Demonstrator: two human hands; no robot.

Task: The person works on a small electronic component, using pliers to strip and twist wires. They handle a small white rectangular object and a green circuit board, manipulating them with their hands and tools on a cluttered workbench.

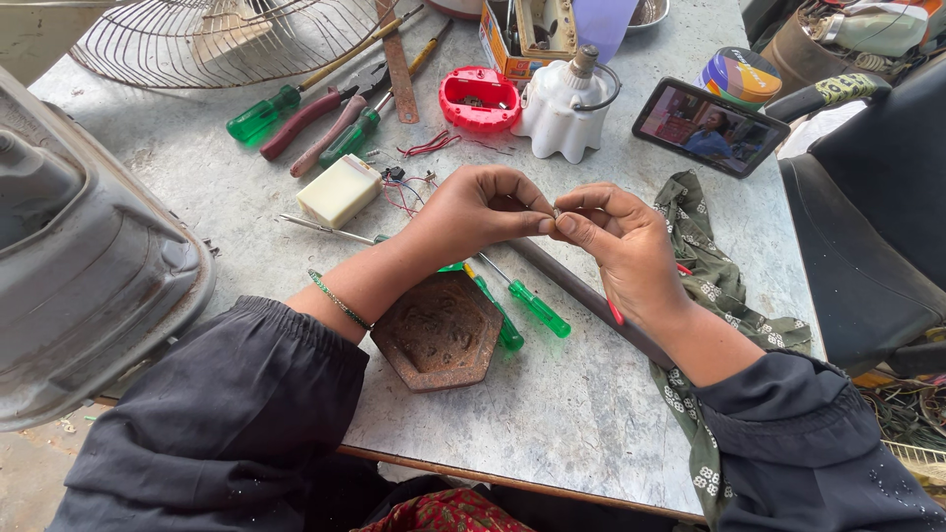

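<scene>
My left hand [471,209] and my right hand [619,246] meet fingertip to fingertip above the grey table [552,414]. Between the pinched fingers sits a tiny metal part [555,212], too small to identify. Both hands grip it. Under my wrists lie two green-handled screwdrivers [537,307], a long dark metal rod [581,291] and a rusty hexagonal dish [440,332]. A red-tipped thin tool [615,312] shows below my right palm. I wear dark sleeves and a green bangle [338,299] on the left wrist.
A cream plastic block [340,190] with red wires, red-handled pliers [313,118], more green screwdrivers [264,113], a red case [480,99], a white motor housing [565,108], a phone [709,126], a patterned green cloth [714,286], a wire fan guard [227,39] and a grey casing [89,256] surround me.
</scene>
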